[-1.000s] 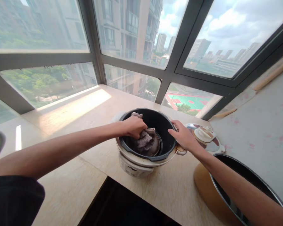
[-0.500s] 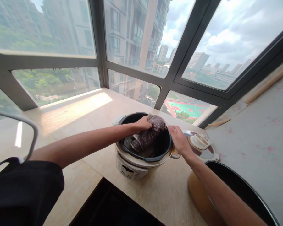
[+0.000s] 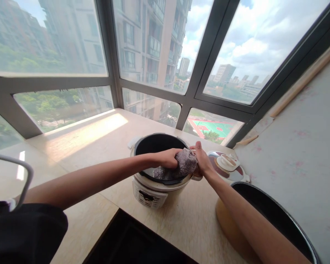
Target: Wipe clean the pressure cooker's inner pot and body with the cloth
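On the counter stands a white electric cooker (image 3: 151, 194) with a dark inner pot (image 3: 156, 141) in it. My left hand (image 3: 169, 158) reaches across the pot and is closed on a bunched grey-brown cloth (image 3: 186, 163). Part of this cloth hangs down inside the pot, and its upper bunch lies at the right side of the rim. My right hand (image 3: 202, 158) is at that same side, its fingers curled at the pot's rim beside the cloth and its thumb raised. The cloth partly hides those fingertips.
Right of the cooker lies its lid (image 3: 227, 165), with a large dark-lined pot (image 3: 264, 212) nearer me under my right forearm. A black flat panel (image 3: 137, 242) is at the front. A grey curved bar (image 3: 29, 179) stands at left. Windows (image 3: 151, 47) and a papered wall (image 3: 299, 154) bound the counter.
My left hand has moved the cloth right and lower, onto the right side of the pot's rim. My right thumb has lifted. The view has shifted slightly.
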Motion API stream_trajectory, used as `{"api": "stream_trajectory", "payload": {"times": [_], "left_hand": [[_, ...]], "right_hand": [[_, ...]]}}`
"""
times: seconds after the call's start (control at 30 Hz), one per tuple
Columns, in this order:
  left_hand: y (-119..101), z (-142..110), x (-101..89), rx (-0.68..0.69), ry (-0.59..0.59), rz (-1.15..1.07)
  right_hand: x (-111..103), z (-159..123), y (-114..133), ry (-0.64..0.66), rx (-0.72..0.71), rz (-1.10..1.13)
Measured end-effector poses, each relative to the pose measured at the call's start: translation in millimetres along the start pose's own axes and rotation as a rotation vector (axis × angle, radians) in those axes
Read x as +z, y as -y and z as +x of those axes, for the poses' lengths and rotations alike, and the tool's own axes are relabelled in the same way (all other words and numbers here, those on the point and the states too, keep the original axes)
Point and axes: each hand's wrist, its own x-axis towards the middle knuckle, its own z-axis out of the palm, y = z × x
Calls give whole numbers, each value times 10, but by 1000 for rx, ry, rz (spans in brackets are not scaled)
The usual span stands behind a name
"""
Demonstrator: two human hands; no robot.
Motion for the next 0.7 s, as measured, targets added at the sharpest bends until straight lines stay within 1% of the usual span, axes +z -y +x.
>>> {"api": "stream_trajectory", "payload": {"times": [0.13,0.23,0.3,0.43,0.5,0.57,0.63,0.7], "left_hand": [[-111,-295,-178,146,142,253],[-209,-533,-321,180,183,412],[-239,-679,-416,188,173,504],[-208,-885,-599,205,76,679],[-171,-923,-685,252,73,713],[-121,-911,-771,294,102,723],[-47,-855,-864,310,118,752],[57,-772,-960,320,109,797]], "right_hand": [[21,-19,43,-18,-19,-67],[29,-27,53,24,25,-82],[27,-26,47,52,32,-88],[17,-26,43,71,23,-92],[13,-30,51,77,26,-88],[12,-35,60,78,26,-98],[11,-41,64,77,22,-114],[13,-43,62,75,16,-123]]}}
